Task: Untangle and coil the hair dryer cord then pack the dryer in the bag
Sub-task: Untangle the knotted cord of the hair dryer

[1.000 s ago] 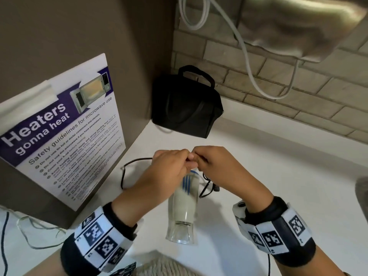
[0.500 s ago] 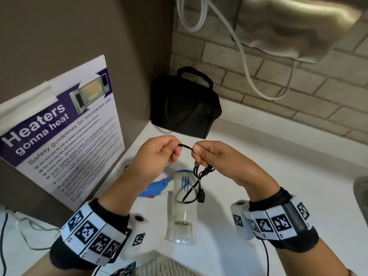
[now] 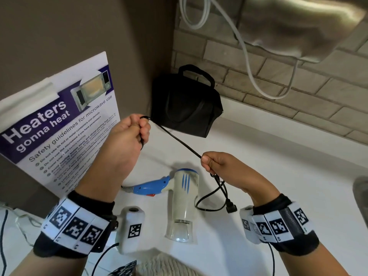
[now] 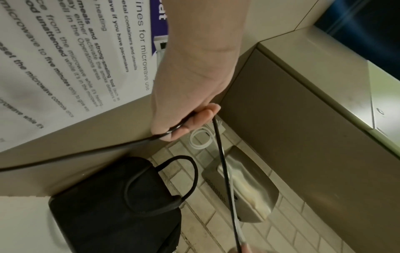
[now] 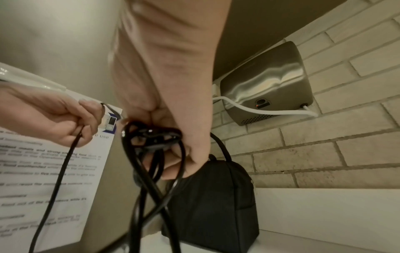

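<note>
A white hair dryer (image 3: 184, 194) with a blue handle (image 3: 151, 188) lies on the white counter (image 3: 268, 172), nozzle toward me. Its black cord (image 3: 175, 139) stretches taut between my hands. My left hand (image 3: 137, 130) pinches the cord up near the poster; the same pinch shows in the left wrist view (image 4: 184, 123). My right hand (image 3: 211, 162) grips a tangled bunch of cord loops (image 5: 155, 137), and the plug (image 3: 231, 207) dangles below it. The black bag (image 3: 187, 104) stands shut in the back corner, also visible as the bag (image 4: 121, 205) and the bag (image 5: 216, 205).
A microwave safety poster (image 3: 59, 136) leans against the left wall. A steel hand dryer (image 3: 298, 24) with a white cable (image 3: 247, 62) hangs on the brick wall above the counter. A sink edge (image 3: 361, 196) shows at the right. Thin wires (image 3: 20, 226) lie at the lower left.
My hands have drawn apart: the left rose up and left, pulling a length of cord straight out of the bunch. The dryer handle is now uncovered.
</note>
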Available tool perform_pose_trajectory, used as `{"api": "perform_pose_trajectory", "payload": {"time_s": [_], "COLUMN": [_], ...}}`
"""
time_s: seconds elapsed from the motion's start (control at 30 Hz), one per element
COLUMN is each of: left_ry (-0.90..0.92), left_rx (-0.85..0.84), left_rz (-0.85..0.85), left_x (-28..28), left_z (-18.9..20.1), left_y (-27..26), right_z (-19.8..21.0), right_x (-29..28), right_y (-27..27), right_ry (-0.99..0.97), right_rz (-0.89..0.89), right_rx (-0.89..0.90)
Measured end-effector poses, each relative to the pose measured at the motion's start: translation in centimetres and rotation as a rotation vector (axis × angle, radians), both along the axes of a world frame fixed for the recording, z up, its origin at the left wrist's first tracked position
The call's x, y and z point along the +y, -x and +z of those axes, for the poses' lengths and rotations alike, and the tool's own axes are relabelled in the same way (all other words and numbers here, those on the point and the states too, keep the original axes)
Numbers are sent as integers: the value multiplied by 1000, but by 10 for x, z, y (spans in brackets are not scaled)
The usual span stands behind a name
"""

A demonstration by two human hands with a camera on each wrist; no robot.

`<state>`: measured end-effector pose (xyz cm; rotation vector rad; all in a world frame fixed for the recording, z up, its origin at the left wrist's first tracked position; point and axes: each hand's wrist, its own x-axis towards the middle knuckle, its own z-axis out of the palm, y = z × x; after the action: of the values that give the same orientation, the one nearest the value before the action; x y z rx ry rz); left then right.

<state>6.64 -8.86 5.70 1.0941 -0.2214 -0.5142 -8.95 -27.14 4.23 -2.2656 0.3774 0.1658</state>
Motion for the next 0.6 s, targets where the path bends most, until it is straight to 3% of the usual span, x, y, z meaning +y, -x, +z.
{"api": "perform_pose_trajectory", "payload": {"time_s": [0.33, 0.6], "left_ry": [112, -10], "left_rx": [124, -14], "left_rz": [76, 42], "left_x": [17, 19], "left_z": [3, 7], "left_y": [-22, -11], "right_z": [-30, -39], "right_x": [-18, -34], "right_y": [15, 14], "right_ry": [90, 194], "right_rz": [14, -68], "right_rx": [85, 108]}}
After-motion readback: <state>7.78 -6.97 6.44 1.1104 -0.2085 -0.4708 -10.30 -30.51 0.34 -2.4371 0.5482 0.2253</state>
